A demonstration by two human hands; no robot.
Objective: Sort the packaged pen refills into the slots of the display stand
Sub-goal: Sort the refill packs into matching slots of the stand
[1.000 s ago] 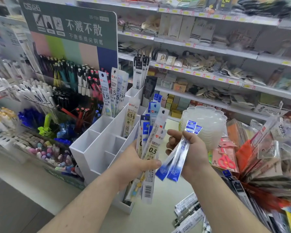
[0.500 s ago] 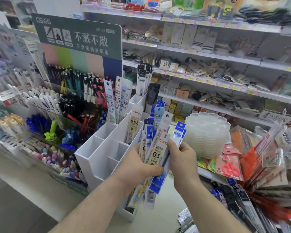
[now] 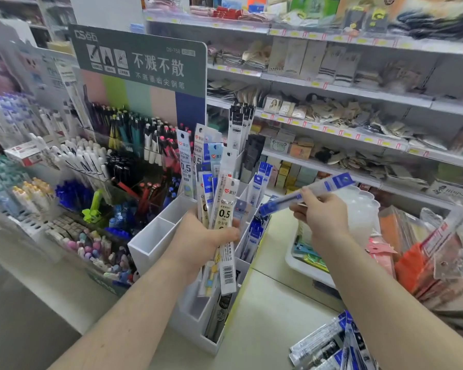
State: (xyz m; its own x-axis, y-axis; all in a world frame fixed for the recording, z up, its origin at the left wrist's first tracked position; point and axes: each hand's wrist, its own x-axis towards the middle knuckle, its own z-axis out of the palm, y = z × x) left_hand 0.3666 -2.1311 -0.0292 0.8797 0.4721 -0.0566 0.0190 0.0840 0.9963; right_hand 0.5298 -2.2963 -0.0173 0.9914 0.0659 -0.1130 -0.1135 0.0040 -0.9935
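A white, hard-walled plastic display stand [image 3: 155,236] with stepped square slots is sitting on the pale counter [image 3: 267,303], some slots already holding upright refill packs. The left hand [image 3: 206,236] is gripping a fanned bundle of long, glossy clear refill packets [image 3: 225,209] with white and blue card headers, printed "0.5", held above the stand. The right hand [image 3: 321,214] is pinching one slim, blue-ended clear refill packet [image 3: 305,193], tilting nearly level just right of the stand. More packets [image 3: 329,343] are lying loose on the counter.
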